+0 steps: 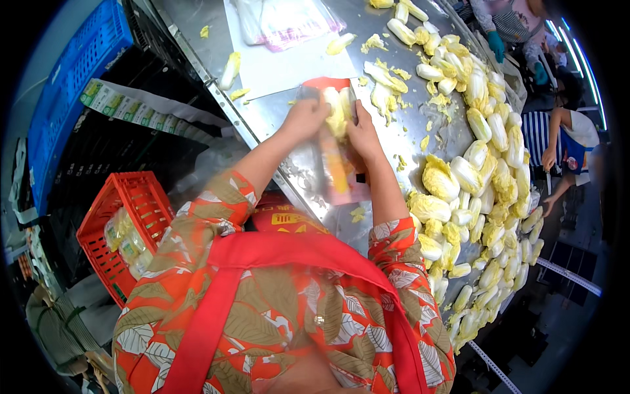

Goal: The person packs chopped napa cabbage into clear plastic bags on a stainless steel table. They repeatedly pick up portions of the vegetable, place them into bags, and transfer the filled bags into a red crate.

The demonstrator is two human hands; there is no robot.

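Just in front of me, my left hand [307,118] and my right hand [363,130] hold a clear printed plastic bag [339,180] from both sides over the metal table. Small pale-yellow napa cabbages [336,111] show between my hands at the bag's red-edged end; motion blurs them. Beyond my hands, a stack of clear plastic bags [290,22] rests on a white sheet [295,66]. Loose cabbage leaves [384,88] lie to the right of my hands.
A long heap of napa cabbages [465,175] covers the right side of the metal table [418,130]. On the left are a red crate [157,197] with bagged cabbages, a blue crate [83,54] and a roll of labels [133,108]. Across the table, a co-worker [566,138] holds a knife.
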